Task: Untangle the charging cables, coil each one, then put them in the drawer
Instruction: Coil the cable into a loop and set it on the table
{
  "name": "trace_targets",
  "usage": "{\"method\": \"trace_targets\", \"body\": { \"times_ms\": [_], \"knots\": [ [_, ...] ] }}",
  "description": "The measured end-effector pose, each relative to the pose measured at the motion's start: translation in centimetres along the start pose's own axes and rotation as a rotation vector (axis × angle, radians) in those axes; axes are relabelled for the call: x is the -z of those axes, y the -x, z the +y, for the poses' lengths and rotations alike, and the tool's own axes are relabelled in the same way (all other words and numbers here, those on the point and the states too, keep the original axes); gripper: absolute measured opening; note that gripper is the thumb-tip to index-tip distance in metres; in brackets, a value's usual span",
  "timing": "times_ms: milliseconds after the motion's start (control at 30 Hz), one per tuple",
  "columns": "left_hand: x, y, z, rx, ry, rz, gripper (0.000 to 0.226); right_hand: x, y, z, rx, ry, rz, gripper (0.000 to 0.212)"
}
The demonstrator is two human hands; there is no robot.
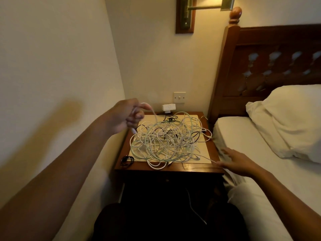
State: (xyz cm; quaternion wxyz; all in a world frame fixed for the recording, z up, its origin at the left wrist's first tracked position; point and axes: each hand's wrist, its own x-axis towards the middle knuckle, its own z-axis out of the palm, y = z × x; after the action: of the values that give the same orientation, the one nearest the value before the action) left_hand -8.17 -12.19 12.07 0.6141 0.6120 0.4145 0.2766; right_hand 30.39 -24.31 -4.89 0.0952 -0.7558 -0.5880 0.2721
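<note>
Here, the tangle of cables (166, 140) lies in the middle of the frame on the light inlay of the nightstand (196, 168), between the two hands. It is a loose heap of white and pale green loops with a few black strands threaded through.

The left hand (125, 117) hovers at the heap's upper left edge, raised above the tabletop. Its fingers are curled and pinch a white cable (153, 113), whose connector end dangles just under the hand. From the pinch the cable arcs down and to the right into the pile, so its free length runs from upper left toward centre.

The right hand (238, 162) sits at the lower right corner of the tabletop, palm down with fingers spread, holding nothing. A thin white strand (205, 158) trails from the heap toward its fingertips, but I cannot tell whether it touches them.

The left hand is the one already on a cable, so pulling up and to the left would probably draw that line out. The right hand seems placed to pin the heap or take the trailing strand.

A small black coil (127, 160) rests apart at the lower left corner of the tabletop. The drawer, likely in the dark front below, cannot be made out.
</note>
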Motion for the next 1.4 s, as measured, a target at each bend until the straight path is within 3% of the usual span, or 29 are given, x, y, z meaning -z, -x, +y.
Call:
{"method": "trace_targets", "body": {
  "times_ms": [67,133,267,367,433,500,600,700,767,833,900,967,1067,1167,1233,1400],
  "knots": [
    [-2.7,0.6,0.8,-0.009,-0.069,-0.205,0.036,1.9,0.9,-5.6,0.191,-0.231,0.036,0.079],
    [-5.1,1.0,1.2,-0.031,-0.142,-0.286,0.034,3.4,2.5,-11.3,0.405,-0.402,0.039,0.073],
    [-7.2,1.7,1.2,-0.123,-0.256,-0.189,0.029,4.5,4.3,-17.1,0.641,-0.550,0.036,0.036],
    [-6.1,2.7,0.8,-0.088,-0.275,-0.220,0.031,4.9,3.4,-16.8,0.641,-0.567,0.158,0.025],
    [-5.3,3.4,0.6,-0.016,-0.108,-0.333,0.027,5.1,2.7,-16.2,0.636,-0.510,0.236,0.025],
    [-5.1,3.7,0.4,-0.057,0.138,-0.378,0.023,4.8,1.9,-15.7,0.597,-0.531,0.261,0.028],
    [-5.6,3.2,0.4,-0.226,0.414,-0.268,0.030,3.5,1.1,-15.5,0.520,-0.546,0.220,0.031],
    [-5.3,2.1,0.8,-0.331,0.575,-0.174,0.030,1.2,2.3,-16.5,0.458,-0.373,0.117,0.031],
    [-4.8,1.3,0.8,-0.384,0.535,-0.080,0.030,-0.1,3.9,-17.4,0.445,-0.234,0.009,0.031],
    [-4.9,0.7,0.2,-0.421,0.341,0.085,0.034,-0.5,5.5,-18.7,0.475,-0.105,-0.082,0.031],
    [-5.0,0.4,-0.9,-0.443,0.055,0.227,0.038,-0.3,6.8,-20.1,0.546,-0.009,-0.066,0.031],
    [-4.8,0.4,-2.0,-0.447,-0.191,0.256,0.037,1.0,8.1,-21.6,0.629,-0.013,0.044,0.030],
    [-4.3,1.2,-2.4,-0.416,-0.368,0.124,0.027,4.0,8.2,-23.0,0.725,-0.058,0.291,0.025],
    [-4.5,2.3,-2.5,-0.367,-0.231,-0.026,0.036,6.7,5.9,-22.7,0.725,-0.193,0.407,0.018],
    [-4.1,2.7,-2.6,-0.314,-0.068,-0.066,0.040,7.0,3.9,-21.9,0.710,-0.254,0.408,0.015],
    [-3.7,3.6,-2.0,-0.237,0.318,-0.212,0.031,4.1,1.2,-19.0,0.625,-0.571,0.203,0.030]
  ]
}}
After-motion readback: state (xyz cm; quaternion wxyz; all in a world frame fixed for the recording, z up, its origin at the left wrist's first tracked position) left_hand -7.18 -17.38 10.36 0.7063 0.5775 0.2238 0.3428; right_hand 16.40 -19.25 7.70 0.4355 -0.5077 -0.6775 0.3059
